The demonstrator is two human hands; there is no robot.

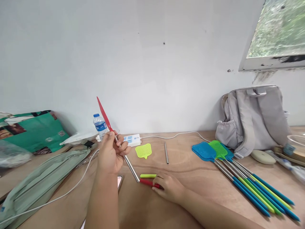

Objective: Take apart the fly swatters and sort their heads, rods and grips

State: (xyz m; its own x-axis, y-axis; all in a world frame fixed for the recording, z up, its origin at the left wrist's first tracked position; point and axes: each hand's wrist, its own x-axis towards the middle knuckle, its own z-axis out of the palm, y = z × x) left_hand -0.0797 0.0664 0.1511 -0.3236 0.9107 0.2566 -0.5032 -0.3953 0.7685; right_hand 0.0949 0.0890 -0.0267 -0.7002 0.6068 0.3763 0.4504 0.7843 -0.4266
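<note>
Rod gripped by left hand, red handle by right hand; judged light, stiff, slick; best held mid-shaft.

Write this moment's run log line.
left hand: holds metal rod below red swatter head | right hand: holds red handle at rod's lower end | on table: lime swatter head, lime handle, loose rod

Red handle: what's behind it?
Just beyond the red handle lies a yellow-green handle; its left part shows. The right hand, gripping the red handle, covers the rest, so its right end can't be seen.
</note>
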